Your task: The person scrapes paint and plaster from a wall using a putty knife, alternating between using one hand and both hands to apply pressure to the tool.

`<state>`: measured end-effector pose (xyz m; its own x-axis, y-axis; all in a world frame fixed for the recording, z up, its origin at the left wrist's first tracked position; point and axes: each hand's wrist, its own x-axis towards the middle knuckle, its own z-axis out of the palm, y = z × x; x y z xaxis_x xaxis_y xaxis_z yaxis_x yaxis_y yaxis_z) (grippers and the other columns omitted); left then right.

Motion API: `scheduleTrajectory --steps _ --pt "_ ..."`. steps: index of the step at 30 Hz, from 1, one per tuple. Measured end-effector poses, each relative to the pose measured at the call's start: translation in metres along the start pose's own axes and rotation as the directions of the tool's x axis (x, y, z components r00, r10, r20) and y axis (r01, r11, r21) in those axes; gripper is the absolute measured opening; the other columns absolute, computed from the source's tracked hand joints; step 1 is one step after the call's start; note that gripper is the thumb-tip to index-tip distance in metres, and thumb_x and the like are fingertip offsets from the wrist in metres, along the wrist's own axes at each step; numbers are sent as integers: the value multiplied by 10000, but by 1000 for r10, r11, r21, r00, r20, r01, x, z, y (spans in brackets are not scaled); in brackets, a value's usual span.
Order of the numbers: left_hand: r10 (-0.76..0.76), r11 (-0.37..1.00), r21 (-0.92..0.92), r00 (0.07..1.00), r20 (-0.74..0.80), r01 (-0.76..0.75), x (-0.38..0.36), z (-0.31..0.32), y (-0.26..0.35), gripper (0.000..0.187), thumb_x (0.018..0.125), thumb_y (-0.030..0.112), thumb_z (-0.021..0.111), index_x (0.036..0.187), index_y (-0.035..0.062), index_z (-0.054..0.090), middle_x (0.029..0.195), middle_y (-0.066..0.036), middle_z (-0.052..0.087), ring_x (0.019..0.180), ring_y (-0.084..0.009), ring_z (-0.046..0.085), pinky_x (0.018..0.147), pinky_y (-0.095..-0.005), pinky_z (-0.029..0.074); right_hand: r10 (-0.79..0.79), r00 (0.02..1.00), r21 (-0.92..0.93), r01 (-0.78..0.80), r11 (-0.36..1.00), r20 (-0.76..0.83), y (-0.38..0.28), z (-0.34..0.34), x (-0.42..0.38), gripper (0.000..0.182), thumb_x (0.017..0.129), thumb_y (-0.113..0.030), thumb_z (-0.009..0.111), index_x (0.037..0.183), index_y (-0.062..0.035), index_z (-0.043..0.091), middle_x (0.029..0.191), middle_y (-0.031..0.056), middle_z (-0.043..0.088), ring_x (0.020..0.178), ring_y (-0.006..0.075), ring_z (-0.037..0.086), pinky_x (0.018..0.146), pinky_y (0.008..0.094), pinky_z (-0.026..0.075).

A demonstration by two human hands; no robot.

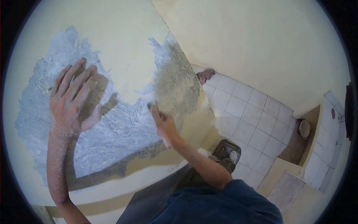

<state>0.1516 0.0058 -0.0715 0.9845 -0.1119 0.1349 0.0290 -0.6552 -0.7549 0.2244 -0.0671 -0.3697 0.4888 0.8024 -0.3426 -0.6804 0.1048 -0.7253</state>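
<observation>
My left hand [72,99] lies with its fingers stretched out against a rough grey-white patch [123,128] on the cream wall [123,48]. Whitish dust coats this hand and its forearm. My right hand [165,127] is closed near the right part of the same patch, its fingers curled. A small dark edge shows at the fingertips; the thing in the grip is mostly hidden and slightly blurred, so its kind cannot be told. Above the right hand, a darker, sandy-grey area [177,82] of bare wall reaches toward the corner.
White floor tiles [248,117] stretch out below on the right. A crumpled brownish cloth [206,75] lies by the wall corner. Near my feet sits a dark tray-like object [222,148]. A small bucket [304,128] stands in a low recess at the right.
</observation>
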Motion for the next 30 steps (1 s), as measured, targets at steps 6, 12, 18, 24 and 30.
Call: scheduleTrajectory --steps 6,12,18,24,30 --pt "-1 1000 4 1000 -16 1 5 0 0 475 750 282 609 1176 80 662 1307 -111 623 1310 -319 518 1124 -519 385 -38 999 127 35 991 15 -18 4 6 411 937 -452 657 831 -59 606 532 -38 438 391 71 374 364 271 266" --pt "8 1000 -14 1000 -27 -8 7 -2 -2 490 730 261 617 1176 63 656 1301 -112 622 1316 -320 510 1125 -525 382 -28 999 82 26 996 29 -33 6 8 429 924 -466 667 878 -40 631 533 -37 442 385 81 384 366 272 281" --pt "10 1000 -29 999 -41 -11 7 1 -1 502 717 243 631 1187 66 648 1300 -116 621 1317 -329 508 1117 -535 383 137 990 57 -138 989 6 -14 2 -10 396 937 -441 652 851 -55 631 527 -44 428 394 72 363 379 279 277" --pt "38 998 -48 999 -30 -39 6 2 -4 470 773 284 596 1177 49 646 1316 -141 612 1322 -362 497 1116 -545 361 98 995 68 -99 993 18 -15 7 -10 372 951 -424 639 828 -74 621 529 -51 436 414 58 392 392 262 276" --pt "27 998 -63 1000 -9 -28 1 0 4 494 713 258 650 1165 58 646 1320 -121 606 1315 -335 508 1114 -538 381 -294 952 -59 290 955 -82 -9 1 32 381 954 -419 636 764 -90 611 531 -46 458 417 52 394 386 256 274"
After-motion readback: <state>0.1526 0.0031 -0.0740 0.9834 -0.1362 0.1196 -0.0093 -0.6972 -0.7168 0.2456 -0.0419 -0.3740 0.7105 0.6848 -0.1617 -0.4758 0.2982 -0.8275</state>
